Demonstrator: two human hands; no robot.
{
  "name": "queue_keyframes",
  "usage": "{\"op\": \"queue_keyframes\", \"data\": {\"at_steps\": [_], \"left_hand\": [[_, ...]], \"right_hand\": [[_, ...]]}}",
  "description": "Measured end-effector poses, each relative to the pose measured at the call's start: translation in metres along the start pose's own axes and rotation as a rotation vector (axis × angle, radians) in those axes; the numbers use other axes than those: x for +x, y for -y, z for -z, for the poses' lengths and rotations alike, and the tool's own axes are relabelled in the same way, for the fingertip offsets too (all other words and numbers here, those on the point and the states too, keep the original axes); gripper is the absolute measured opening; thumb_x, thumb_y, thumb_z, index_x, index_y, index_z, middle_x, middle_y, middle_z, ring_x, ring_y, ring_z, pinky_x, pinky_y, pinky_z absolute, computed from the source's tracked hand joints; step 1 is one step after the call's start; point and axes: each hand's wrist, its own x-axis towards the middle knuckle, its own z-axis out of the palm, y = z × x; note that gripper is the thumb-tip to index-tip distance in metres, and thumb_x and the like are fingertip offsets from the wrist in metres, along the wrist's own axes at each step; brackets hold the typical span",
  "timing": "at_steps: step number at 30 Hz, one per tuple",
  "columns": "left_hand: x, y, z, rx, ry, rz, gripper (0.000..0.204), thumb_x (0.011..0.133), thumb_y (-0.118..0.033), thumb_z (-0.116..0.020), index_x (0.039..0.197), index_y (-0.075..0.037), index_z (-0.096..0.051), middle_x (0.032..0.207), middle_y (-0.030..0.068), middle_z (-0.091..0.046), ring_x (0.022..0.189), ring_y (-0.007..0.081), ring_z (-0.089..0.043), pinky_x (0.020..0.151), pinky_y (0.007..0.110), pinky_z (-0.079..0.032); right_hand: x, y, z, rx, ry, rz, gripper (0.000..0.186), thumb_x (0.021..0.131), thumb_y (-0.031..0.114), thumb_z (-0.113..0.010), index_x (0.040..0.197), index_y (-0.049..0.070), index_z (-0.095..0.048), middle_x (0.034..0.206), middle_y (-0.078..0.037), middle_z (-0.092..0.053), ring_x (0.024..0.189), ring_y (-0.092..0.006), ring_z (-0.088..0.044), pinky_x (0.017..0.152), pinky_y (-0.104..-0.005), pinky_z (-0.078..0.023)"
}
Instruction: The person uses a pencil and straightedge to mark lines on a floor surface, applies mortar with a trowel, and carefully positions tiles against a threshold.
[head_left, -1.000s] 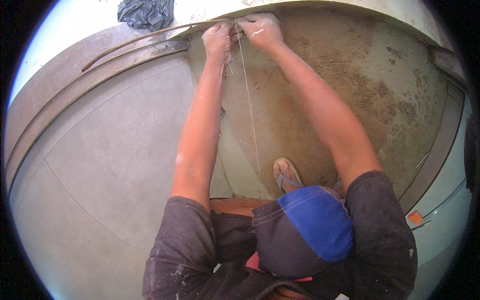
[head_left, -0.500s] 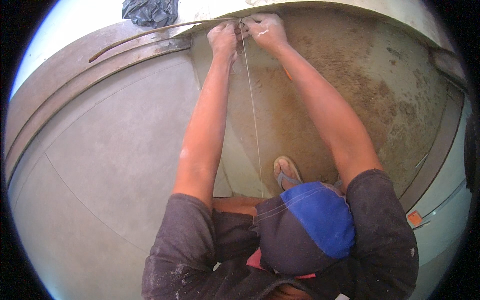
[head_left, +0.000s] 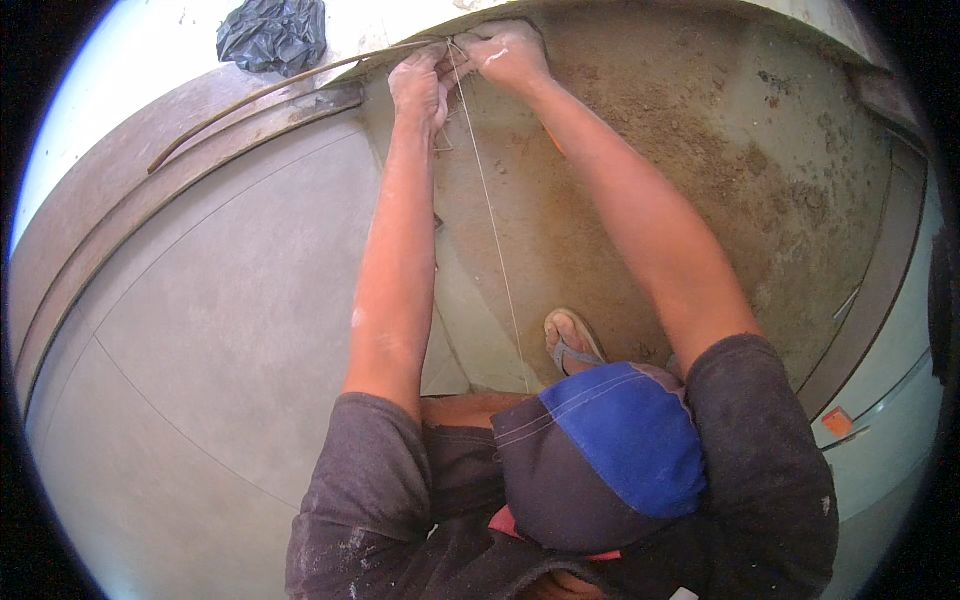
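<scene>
My left hand (head_left: 420,85) and my right hand (head_left: 508,55) are stretched out in front of me and meet at the foot of a pale wall. Both have their fingers closed on the top end of a thin taut string (head_left: 492,215). The string runs from my hands straight back over the sandy brown mortar bed (head_left: 700,150) toward my foot in a sandal (head_left: 570,340). The edge of the laid grey floor tiles (head_left: 230,300) lies just left of the string. My blue and dark cap (head_left: 600,455) hides the string's near end.
A crumpled black plastic bag (head_left: 272,35) lies at the far left by the wall. A thin curved bar (head_left: 270,90) and a brown border strip (head_left: 110,210) run along the tiles' far edge. A small orange piece (head_left: 838,422) lies at the right.
Both hands stay at the string's top end, shifting only slightly. The string remains taut.
</scene>
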Motion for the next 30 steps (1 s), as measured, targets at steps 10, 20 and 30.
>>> {"op": "queue_keyframes", "data": {"at_steps": [10, 20, 30], "left_hand": [[-0.001, 0.005, -0.006, -0.01, -0.053, -0.019, 0.022, 0.091, -0.005, -0.062, 0.11, 0.004, -0.063, 0.108, 0.0152, -0.066, 0.096, 0.0272, -0.064, 0.083, 0.044, -0.057], [0.002, 0.015, -0.009, -0.06, -0.1, -0.076, 0.017, 0.088, 0.002, -0.056, 0.103, 0.004, -0.063, 0.101, 0.0142, -0.067, 0.088, 0.0254, -0.066, 0.078, 0.038, -0.056], [0.01, 0.027, -0.007, -0.017, -0.072, -0.152, 0.018, 0.087, 0.005, -0.05, 0.1, 0.002, -0.061, 0.098, 0.0123, -0.066, 0.084, 0.0232, -0.066, 0.075, 0.035, -0.057]], "right_hand": [[0.001, 0.001, -0.005, -0.156, 0.029, 0.052, 0.045, 0.089, 0.048, -0.058, 0.105, 0.009, -0.072, 0.105, -0.019, -0.071, 0.093, -0.0399, -0.067, 0.083, -0.0438, -0.052], [-0.009, 0.014, 0.002, -0.098, -0.033, -0.033, 0.042, 0.085, 0.043, -0.06, 0.091, 0.004, -0.074, 0.098, -0.022, -0.07, 0.093, -0.0422, -0.066, 0.085, -0.0474, -0.052], [-0.009, 0.016, -0.006, -0.09, -0.181, 0.037, 0.04, 0.085, 0.04, -0.059, 0.088, 0.003, -0.073, 0.097, -0.024, -0.069, 0.094, -0.0455, -0.064, 0.085, -0.0506, -0.051]]}}
